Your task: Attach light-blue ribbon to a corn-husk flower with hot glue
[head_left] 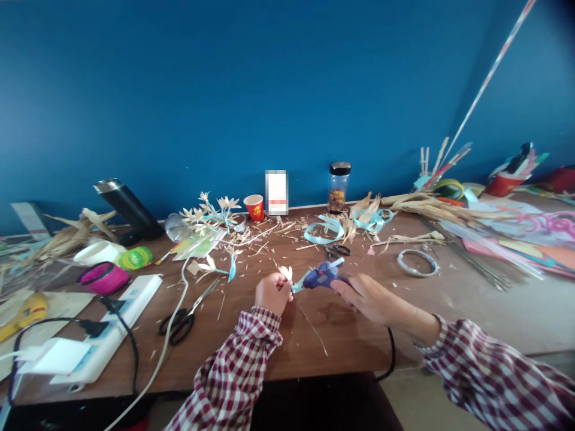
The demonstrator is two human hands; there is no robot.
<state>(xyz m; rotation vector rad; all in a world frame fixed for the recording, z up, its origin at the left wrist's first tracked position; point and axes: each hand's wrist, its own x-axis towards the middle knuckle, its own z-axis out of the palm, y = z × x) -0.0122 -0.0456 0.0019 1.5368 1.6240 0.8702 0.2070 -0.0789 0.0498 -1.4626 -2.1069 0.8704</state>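
My left hand (273, 293) is closed in a pinch on a small pale flower (286, 273), whose petals stick up above the fingers. My right hand (366, 297) is wrapped round the handle of a blue glue gun (321, 275). The gun's nozzle points left and meets the base of the flower, or nearly so; I cannot tell whether they touch. A thin stem or wire (314, 329) slants over the table below the hands. Left of my left hand lie black-handled scissors (184, 323) and a finished-looking pale flower with light blue wrapping (232, 267).
A white power strip (121, 326) with plugs and a loose white cable (168, 335) lies at left. Behind stand a red paper cup (254, 208), a glass jar (339, 188) and a tilted black bottle (130, 209). Blue ribbon (324, 230), dry husks (404, 203) and a tape ring (417, 263) lie right.
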